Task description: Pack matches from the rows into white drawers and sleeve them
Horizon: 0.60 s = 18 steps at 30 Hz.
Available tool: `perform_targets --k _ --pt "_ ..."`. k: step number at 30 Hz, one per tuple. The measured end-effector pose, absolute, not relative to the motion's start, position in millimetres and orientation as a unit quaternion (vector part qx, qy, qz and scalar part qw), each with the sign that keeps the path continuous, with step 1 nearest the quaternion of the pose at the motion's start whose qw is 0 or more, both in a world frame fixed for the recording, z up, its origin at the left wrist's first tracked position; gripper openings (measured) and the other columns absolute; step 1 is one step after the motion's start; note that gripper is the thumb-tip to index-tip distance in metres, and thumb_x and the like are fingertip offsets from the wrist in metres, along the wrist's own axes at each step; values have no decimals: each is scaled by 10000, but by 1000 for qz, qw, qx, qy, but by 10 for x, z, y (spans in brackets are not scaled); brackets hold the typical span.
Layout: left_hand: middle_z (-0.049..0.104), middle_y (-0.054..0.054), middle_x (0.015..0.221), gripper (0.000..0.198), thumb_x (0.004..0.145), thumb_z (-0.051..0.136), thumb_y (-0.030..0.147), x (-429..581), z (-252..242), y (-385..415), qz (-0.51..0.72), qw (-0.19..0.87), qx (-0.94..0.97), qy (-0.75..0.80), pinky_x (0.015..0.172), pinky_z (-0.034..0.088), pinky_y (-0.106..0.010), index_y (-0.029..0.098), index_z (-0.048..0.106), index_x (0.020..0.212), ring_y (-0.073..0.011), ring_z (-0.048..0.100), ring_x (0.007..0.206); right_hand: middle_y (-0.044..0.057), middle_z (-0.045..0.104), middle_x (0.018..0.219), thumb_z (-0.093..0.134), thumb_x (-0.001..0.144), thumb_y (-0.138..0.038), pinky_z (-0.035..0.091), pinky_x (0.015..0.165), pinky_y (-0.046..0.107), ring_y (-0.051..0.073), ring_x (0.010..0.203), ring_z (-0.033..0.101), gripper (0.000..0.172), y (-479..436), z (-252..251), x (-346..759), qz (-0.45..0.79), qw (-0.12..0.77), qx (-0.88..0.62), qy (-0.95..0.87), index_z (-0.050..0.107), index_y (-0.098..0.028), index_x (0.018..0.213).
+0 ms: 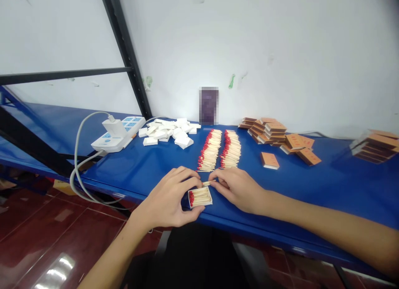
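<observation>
A small white tray (200, 197) filled with red-headed matches lies near the front edge of the blue shelf. My left hand (174, 195) grips it, thumb at the near side and fingers at the far side. Just beyond the tray, my right hand (238, 189) pinches a few matches (208, 183) between thumb and fingertips; my left fingertips are close to their other end. Two long rows of matches, a left one (210, 151) and a right one (231, 150), lie behind my hands with their red heads to the left.
White trays (170, 130) are heaped at the back left, beside a power strip (116, 135) with cables. Orange matchboxes (269, 129) are piled at the back right, with one single box (269, 160) nearer and another stack (377, 145) far right. A black post (124, 44) rises at left.
</observation>
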<state>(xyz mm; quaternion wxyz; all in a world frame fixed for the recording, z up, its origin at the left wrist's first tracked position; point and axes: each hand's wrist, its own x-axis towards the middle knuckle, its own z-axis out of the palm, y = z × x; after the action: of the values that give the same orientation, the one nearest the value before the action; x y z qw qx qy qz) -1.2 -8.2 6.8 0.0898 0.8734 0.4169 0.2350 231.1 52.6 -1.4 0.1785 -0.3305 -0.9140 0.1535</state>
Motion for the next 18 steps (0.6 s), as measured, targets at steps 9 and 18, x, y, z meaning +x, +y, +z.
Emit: perform_targets --k 9,18 --pt "599 -50 1170 273 784 696 320 -14 86 -97 233 90 876 413 975 397 -414 222 562 1000 -256 564 1073 20 676 886 436 1038 -257 372 713 286 181 773 591 165 527 -24 2318 157 169 -342 -911 593 -210 1016" --pt "603 -52 1179 276 778 698 317 -17 82 -96 232 99 876 412 977 399 -412 229 577 1010 -258 569 1072 0 636 752 491 1008 -236 366 692 280 165 685 562 136 526 -15 2312 133 163 -324 -922 620 -198 985"
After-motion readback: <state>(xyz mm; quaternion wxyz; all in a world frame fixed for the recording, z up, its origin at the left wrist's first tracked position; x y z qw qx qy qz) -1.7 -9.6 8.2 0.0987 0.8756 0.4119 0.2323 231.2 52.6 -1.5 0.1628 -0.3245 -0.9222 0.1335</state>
